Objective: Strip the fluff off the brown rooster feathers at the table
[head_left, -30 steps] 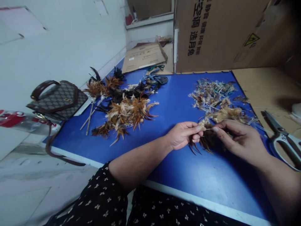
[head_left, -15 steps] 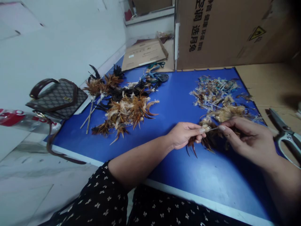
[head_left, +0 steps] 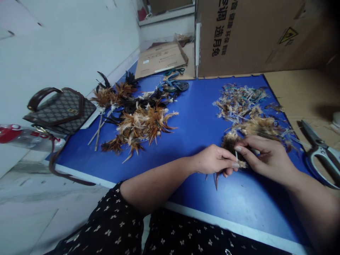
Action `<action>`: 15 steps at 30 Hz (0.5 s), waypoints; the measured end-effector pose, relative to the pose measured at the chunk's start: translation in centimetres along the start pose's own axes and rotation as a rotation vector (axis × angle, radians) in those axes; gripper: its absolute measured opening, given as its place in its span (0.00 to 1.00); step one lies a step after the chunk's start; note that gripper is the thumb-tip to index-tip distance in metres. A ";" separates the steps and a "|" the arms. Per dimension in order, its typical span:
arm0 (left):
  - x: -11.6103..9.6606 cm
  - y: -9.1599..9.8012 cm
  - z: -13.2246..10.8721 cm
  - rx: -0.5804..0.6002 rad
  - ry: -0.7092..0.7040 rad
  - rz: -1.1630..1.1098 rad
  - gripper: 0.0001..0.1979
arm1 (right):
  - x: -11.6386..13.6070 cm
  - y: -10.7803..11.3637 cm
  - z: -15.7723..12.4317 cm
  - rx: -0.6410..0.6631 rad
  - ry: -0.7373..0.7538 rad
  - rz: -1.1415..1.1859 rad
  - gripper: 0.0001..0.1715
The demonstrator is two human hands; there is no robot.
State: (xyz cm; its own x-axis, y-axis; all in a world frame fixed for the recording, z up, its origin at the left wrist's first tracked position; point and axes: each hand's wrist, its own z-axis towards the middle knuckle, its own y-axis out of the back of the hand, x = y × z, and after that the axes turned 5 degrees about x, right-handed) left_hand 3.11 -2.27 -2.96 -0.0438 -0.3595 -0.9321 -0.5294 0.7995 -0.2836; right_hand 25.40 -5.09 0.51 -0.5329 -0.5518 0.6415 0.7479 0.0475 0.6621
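Note:
Between thumb and fingers, my left hand [head_left: 216,161] pinches a small bunch of feathers [head_left: 242,164], its dark tips poking out below the fingers. My right hand [head_left: 265,156] is closed in a pinch on a thin pale strip [head_left: 236,156] that runs down to the bunch. Just beyond the hands lies a pile of loose brown feathers [head_left: 257,126], with pale and bluish scraps [head_left: 239,99] behind it. At the left of the blue table [head_left: 196,124] rest brown feather bunches [head_left: 143,124] and black feathers.
Scissors [head_left: 318,148] lie on cardboard at the right. A patterned handbag [head_left: 61,109] stands at the left edge beside a plastic bottle [head_left: 32,138]. A large cardboard box [head_left: 252,39] stands at the back, with flattened cardboard [head_left: 159,60] to its left.
Both hands have come closer together. The left hand moved slightly right and down, and the strip now stands nearly upright instead of slanting sideways. The view shifted a little.

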 end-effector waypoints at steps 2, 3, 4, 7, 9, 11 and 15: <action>0.0 0.1 0.1 -0.058 -0.035 -0.051 0.18 | -0.7 -0.1 -0.2 -0.035 -0.054 -0.054 0.18; 0.0 0.2 0.2 -0.100 -0.061 -0.089 0.19 | -1.0 -0.1 -0.2 -0.049 -0.083 -0.082 0.18; 0.1 0.4 0.4 -0.143 -0.094 -0.133 0.20 | -1.2 -0.1 -0.3 -0.061 -0.105 -0.106 0.18; 0.6 1.1 1.0 -0.242 -0.200 -0.262 0.23 | -1.6 -0.2 -0.4 -0.075 -0.108 -0.126 0.16; 0.8 1.4 1.4 -0.287 -0.229 -0.324 0.25 | -1.7 -0.4 -0.4 -0.065 -0.066 -0.114 0.12; 1.0 1.6 1.7 -0.321 -0.217 -0.353 0.24 | -1.6 -0.7 -0.5 -0.035 -0.016 -0.099 0.09; 1.2 1.3 1.9 -0.375 -0.142 -0.310 0.21 | -1.0 -1.4 -0.5 0.091 0.052 -0.082 0.09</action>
State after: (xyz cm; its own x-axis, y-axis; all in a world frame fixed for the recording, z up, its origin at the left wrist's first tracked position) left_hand 3.95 -0.73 -4.89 0.2657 -0.4632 -0.8455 -0.7682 0.4281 -0.4760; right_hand 25.14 -5.04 -1.25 -0.5674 -0.5996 0.5644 0.6626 0.0745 0.7452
